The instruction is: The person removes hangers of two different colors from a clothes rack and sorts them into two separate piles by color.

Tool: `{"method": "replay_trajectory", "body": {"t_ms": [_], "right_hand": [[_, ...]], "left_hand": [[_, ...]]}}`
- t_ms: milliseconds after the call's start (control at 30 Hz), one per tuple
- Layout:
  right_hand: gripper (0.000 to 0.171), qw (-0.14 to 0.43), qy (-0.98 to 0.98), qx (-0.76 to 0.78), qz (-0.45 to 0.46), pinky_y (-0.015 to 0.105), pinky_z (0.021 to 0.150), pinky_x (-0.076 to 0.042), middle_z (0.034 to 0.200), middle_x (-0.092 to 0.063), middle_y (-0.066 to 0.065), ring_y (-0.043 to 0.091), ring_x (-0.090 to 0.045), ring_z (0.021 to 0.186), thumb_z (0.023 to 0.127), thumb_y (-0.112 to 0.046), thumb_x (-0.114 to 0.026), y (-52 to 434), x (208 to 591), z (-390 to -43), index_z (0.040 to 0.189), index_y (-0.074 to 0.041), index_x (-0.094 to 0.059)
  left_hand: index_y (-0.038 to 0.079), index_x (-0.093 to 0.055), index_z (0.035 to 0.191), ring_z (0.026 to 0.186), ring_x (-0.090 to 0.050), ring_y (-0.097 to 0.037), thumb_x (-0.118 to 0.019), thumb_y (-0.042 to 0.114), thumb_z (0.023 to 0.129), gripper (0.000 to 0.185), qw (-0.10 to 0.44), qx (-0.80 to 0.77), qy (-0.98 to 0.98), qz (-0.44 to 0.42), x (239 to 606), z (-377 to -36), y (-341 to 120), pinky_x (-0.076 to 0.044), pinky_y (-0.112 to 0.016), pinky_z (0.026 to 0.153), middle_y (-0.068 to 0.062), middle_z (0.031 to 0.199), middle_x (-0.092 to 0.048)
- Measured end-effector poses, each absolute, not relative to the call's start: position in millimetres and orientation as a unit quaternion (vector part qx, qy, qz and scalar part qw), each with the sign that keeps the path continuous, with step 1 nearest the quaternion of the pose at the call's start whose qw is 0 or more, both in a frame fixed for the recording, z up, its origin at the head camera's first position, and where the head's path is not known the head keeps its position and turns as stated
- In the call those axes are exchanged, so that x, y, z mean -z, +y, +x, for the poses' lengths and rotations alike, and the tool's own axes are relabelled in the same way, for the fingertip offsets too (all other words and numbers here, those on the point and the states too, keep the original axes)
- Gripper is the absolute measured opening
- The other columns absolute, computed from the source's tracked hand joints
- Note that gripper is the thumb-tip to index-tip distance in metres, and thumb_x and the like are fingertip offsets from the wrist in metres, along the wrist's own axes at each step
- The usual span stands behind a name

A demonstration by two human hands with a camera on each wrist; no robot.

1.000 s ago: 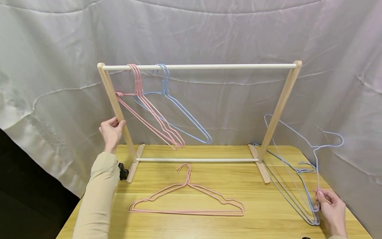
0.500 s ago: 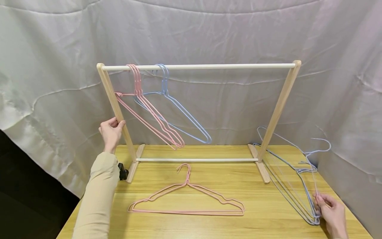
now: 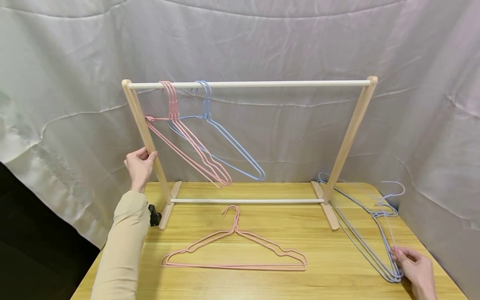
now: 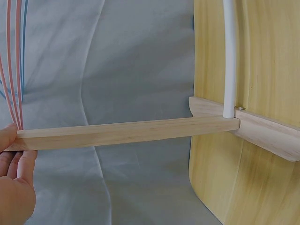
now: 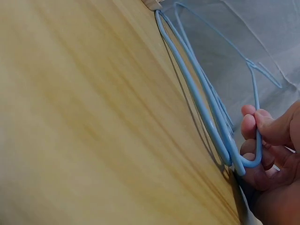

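Note:
My left hand [image 3: 139, 167] pinches the left wooden post [image 3: 149, 139] of a small garment rack; the left wrist view shows thumb and fingers on opposite sides of it. At the table's right side, my right hand [image 3: 415, 266] pinches a light blue wire hanger [image 5: 257, 96] near one lower corner. Its hook [image 3: 397, 189] sticks up and its far side is tilted low over other blue hangers [image 3: 381, 225], which lie on the table. Part of the held hanger is faint with blur in the head view.
Several pink hangers [image 3: 196, 146] and two blue hangers [image 3: 236, 143] hang from the left part of the white rail [image 3: 285, 83]. Pink hangers [image 3: 235, 266] lie stacked on the wooden table [image 3: 262, 287] in front of the rack. A grey curtain [image 3: 300, 46] stands behind.
The blue hanger in my right hand has tipped down and leftward, closer to the blue hangers on the table. My right hand has shifted slightly left. My left hand stays on the post.

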State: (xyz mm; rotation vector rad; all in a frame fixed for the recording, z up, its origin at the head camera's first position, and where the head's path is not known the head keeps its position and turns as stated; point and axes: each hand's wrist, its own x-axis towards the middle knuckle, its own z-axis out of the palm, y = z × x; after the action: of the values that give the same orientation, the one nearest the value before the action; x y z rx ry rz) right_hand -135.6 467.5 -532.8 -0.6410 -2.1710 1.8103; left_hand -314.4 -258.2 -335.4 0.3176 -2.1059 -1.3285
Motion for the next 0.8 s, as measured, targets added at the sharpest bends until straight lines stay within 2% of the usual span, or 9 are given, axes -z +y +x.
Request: {"method": "replay_trajectory", "body": {"t_ms": [67, 167, 333, 567, 700, 800], "right_hand": [[0.045, 0.115, -0.769, -0.585, -0.231, 0.012, 0.058, -0.049, 0.067, -0.064, -0.035, -0.009, -0.061, 0.063, 0.101, -0.015, -0.057, 467.0, 531.9, -136.7, 0.069, -0.045, -0.067], [0.038, 0.114, -0.805, -0.522, -0.258, 0.013, 0.06, -0.047, 0.067, -0.058, -0.037, -0.011, -0.055, 0.065, 0.099, -0.024, -0.06, 465.4, 529.2, -137.9, 0.069, -0.046, -0.066], [0.028, 0.114, -0.831, -0.455, -0.3, 0.015, 0.063, -0.042, 0.065, -0.053, -0.032, -0.008, -0.048, 0.067, 0.096, -0.035, -0.067, 463.0, 523.7, -138.9, 0.069, -0.043, -0.069], [0.033, 0.138, -0.811, -0.487, -0.294, 0.013, 0.061, -0.041, 0.06, -0.057, -0.033, -0.01, -0.049, 0.064, 0.092, -0.026, -0.073, 461.3, 526.1, -137.1, 0.065, -0.046, -0.068], [0.029, 0.161, -0.785, -0.523, -0.289, 0.009, 0.061, -0.04, 0.058, -0.059, -0.033, -0.012, -0.051, 0.062, 0.086, -0.019, -0.079, 460.7, 528.7, -135.9, 0.069, -0.043, -0.074], [0.027, 0.175, -0.785, -0.518, -0.293, 0.008, 0.064, -0.037, 0.059, -0.058, -0.032, -0.011, -0.05, 0.062, 0.085, -0.02, -0.08, 459.8, 525.9, -136.6, 0.071, -0.043, -0.074]], "left_hand": [[0.001, -0.073, 0.12, 0.066, -0.049, 0.023, -0.071, 0.015, 0.093, 0.03, 0.312, 0.505, -0.796, 0.115, 335.5, -314.4, -258.0, -0.041, -0.004, 0.073, -0.021, 0.115, -0.072], [0.0, -0.073, 0.12, 0.064, -0.048, 0.024, -0.071, 0.014, 0.093, 0.03, 0.314, 0.504, -0.796, 0.113, 335.9, -314.9, -258.2, -0.042, -0.003, 0.072, -0.021, 0.115, -0.073], [0.001, -0.073, 0.12, 0.066, -0.048, 0.022, -0.071, 0.016, 0.093, 0.03, 0.311, 0.5, -0.8, 0.116, 335.7, -314.9, -258.5, -0.042, -0.004, 0.074, -0.019, 0.115, -0.073], [0.001, -0.073, 0.12, 0.065, -0.048, 0.023, -0.071, 0.016, 0.093, 0.031, 0.311, 0.501, -0.799, 0.117, 335.5, -314.2, -258.5, -0.042, -0.005, 0.075, -0.02, 0.115, -0.073], [0.001, -0.072, 0.121, 0.066, -0.048, 0.023, -0.071, 0.016, 0.093, 0.032, 0.31, 0.504, -0.798, 0.117, 335.9, -314.3, -258.7, -0.043, -0.004, 0.074, -0.02, 0.116, -0.072], [0.001, -0.072, 0.121, 0.066, -0.049, 0.023, -0.071, 0.016, 0.093, 0.032, 0.308, 0.505, -0.797, 0.118, 336.1, -314.5, -258.7, -0.043, -0.005, 0.076, -0.019, 0.116, -0.072]]}}
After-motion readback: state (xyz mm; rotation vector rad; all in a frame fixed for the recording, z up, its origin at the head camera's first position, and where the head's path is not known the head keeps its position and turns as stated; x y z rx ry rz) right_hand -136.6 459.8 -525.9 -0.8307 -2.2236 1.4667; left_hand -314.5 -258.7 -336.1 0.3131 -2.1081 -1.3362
